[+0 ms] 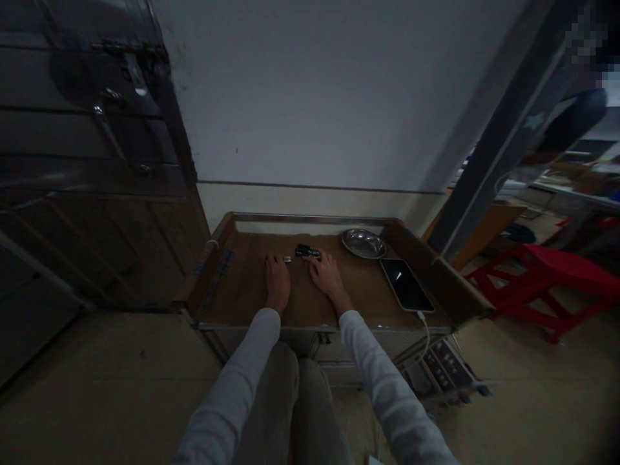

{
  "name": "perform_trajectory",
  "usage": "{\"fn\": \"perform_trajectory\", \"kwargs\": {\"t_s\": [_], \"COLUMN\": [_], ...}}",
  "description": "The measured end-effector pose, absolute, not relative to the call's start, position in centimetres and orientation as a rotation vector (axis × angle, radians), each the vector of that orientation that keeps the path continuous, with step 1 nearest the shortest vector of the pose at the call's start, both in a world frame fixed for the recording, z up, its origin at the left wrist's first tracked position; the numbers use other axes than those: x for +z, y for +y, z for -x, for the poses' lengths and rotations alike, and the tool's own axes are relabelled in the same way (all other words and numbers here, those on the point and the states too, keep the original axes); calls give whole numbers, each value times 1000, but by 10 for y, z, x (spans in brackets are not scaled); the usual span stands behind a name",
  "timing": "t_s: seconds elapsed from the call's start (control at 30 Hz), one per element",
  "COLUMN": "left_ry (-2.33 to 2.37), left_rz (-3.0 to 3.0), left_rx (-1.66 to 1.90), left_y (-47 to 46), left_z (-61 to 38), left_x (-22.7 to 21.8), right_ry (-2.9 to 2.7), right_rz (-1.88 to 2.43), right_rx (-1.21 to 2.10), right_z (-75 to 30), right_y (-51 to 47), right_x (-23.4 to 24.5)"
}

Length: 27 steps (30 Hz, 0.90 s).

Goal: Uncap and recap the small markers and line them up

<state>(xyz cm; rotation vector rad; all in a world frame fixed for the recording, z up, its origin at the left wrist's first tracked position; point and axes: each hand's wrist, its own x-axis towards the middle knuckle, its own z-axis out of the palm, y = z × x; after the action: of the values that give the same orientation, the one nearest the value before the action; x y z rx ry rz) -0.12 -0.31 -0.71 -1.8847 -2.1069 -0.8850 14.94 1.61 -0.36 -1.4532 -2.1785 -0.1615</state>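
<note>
On the brown cardboard top (242, 290) of a small cart, my left hand (278, 281) rests palm down, its fingers stretched forward on the surface. Beside its fingertips lies a small silver-white piece (287, 259), too small to name. My right hand (328, 276) also lies on the cardboard, fingers apart and reaching to the edge of a small, shiny black thing with metallic glints (305, 250). Its kind is not clear in the dim light. Whether the right fingertips press on it or only lie beside it cannot be made out. Neither hand visibly grips anything.
A round metal dish (363, 244) stands at the back right of the top. Nearer lies a phone (407, 285) with a white cable (426, 336) hanging over the front edge. Raised cardboard sides border the top. A red stool (557, 278) stands right; a metal door (82, 129) is left.
</note>
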Motion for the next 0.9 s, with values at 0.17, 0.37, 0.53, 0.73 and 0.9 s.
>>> {"fn": "perform_trajectory", "kwargs": {"t_s": [0.17, 0.37, 0.53, 0.73, 0.9], "left_ry": [-1951, -1770, -1753, -1754, -1762], "left_rz": [2058, 2246, 2269, 2262, 2267], "left_rx": [-919, -889, -892, -882, -845], "left_y": [4, 19, 26, 26, 28], "left_z": [-3, -14, -17, -17, -17], "left_x": [-10, -14, -11, -11, -14], "right_ry": [-2167, -2064, -2064, -2038, -2053], "right_rz": [1478, 1613, 1687, 1705, 1689], "right_rx": [-158, -263, -255, -222, -196], "right_z": [-151, -154, -154, -154, -156], "right_y": [16, 21, 24, 23, 23], "right_x": [-3, -7, -10, -10, -11]}}
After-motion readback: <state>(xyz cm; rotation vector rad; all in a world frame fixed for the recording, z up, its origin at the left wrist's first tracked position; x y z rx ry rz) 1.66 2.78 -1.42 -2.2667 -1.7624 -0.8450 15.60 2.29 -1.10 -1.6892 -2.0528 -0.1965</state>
